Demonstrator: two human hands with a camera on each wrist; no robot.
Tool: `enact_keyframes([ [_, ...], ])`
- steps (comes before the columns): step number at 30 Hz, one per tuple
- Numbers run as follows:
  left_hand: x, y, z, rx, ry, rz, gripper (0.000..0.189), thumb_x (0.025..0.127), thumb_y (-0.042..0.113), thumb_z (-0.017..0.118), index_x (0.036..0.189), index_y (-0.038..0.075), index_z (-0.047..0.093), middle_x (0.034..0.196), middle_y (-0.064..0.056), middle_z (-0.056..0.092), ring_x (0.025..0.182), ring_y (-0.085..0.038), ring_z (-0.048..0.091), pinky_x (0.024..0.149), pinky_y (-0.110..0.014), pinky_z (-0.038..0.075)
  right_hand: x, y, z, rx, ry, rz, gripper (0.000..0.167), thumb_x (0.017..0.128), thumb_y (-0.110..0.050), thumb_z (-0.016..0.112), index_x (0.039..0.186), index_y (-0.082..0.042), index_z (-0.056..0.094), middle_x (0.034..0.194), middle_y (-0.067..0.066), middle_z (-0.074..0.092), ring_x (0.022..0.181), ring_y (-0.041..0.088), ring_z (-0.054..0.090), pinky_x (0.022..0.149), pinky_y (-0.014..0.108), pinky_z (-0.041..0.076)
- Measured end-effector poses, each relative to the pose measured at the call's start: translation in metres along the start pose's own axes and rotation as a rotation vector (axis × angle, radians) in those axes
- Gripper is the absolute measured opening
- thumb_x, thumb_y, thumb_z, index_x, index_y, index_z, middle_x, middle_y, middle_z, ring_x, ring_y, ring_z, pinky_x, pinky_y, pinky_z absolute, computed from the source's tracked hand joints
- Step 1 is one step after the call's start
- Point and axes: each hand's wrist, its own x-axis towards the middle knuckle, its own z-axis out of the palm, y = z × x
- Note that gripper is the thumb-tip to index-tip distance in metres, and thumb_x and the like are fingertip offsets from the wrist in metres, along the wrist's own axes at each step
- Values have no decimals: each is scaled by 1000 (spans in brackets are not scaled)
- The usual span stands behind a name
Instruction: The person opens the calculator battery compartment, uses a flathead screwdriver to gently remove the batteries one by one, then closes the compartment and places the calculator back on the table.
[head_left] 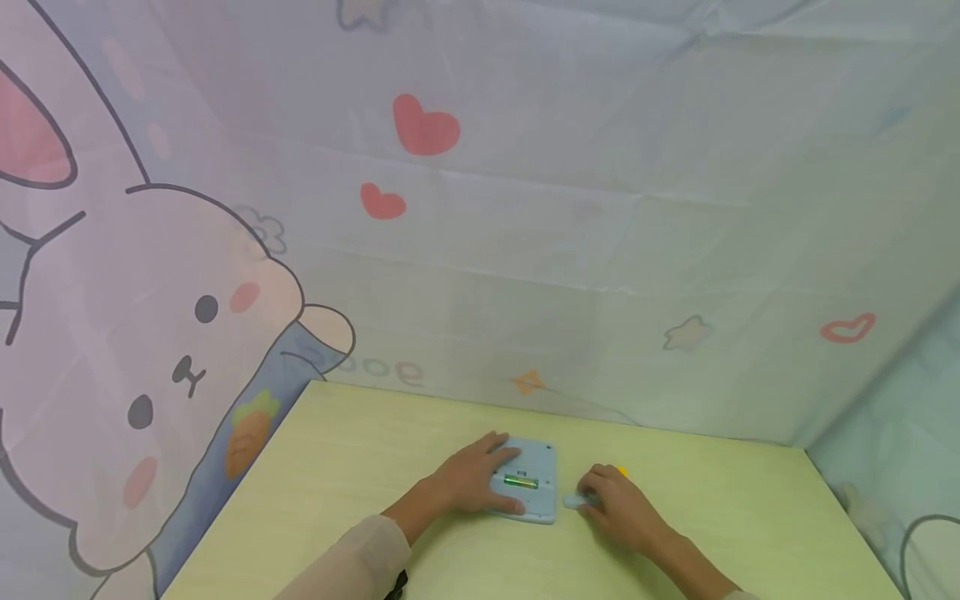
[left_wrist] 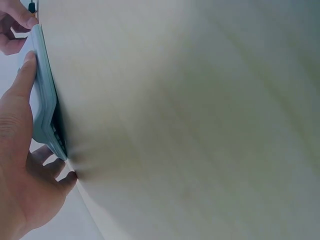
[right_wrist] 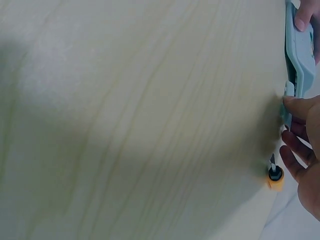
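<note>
A light-blue calculator lies face down on the table, its battery slot uncovered. One green battery sits in that slot. Spread across the calculator's left part, my left hand rests with thumb and forefinger on the back; the left wrist view shows the other fingertips down at the table by one end. Just right of the calculator, my right hand pinches a small light-blue cover between thumb and fingers. Beside that hand is a screwdriver with a yellow handle, mostly hidden in the head view.
The pale wooden table ends at a printed cloth hanging behind it. At the lower left, a dark object shows partly beside the left sleeve. A dark cable curves beyond the table's right edge.
</note>
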Motion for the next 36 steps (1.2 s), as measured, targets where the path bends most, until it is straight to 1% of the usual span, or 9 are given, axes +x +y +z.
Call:
enact_keyframes([
  [13, -2, 3, -1, -3, -3, -8, 97, 84, 79, 71, 163, 27, 45, 174, -3, 29, 160, -29, 26, 125, -50, 31, 1, -1, -1, 30, -12, 28, 18, 90, -11, 85, 103, -11, 74, 103, -7, 65, 99, 16, 62, 89, 41, 57],
  [19, -3, 5, -3, -5, -3, -7, 96, 84, 76, 73, 162, 26, 46, 173, -4, 30, 160, -30, 26, 125, -51, 32, 1, 0, -1, 41, -19, 41, 20, 89, -12, 85, 105, -11, 73, 103, -7, 65, 101, 18, 63, 90, 42, 57],
  [27, -1, 1, 1, 4, 3, -11, 98, 83, 79, 71, 162, 28, 45, 173, -3, 29, 160, -29, 26, 125, -50, 32, 0, 0, -1, 44, 1, 7, 23, 87, -11, 86, 107, -11, 73, 104, -6, 66, 101, 17, 63, 89, 41, 58],
  [36, 1, -1, 3, -2, 10, -1, 98, 83, 80, 70, 163, 28, 45, 174, -3, 29, 160, -29, 25, 125, -50, 31, 3, -1, 2, 20, 7, -5, 23, 91, -18, 85, 110, -10, 75, 105, -6, 68, 103, 18, 64, 92, 41, 58],
])
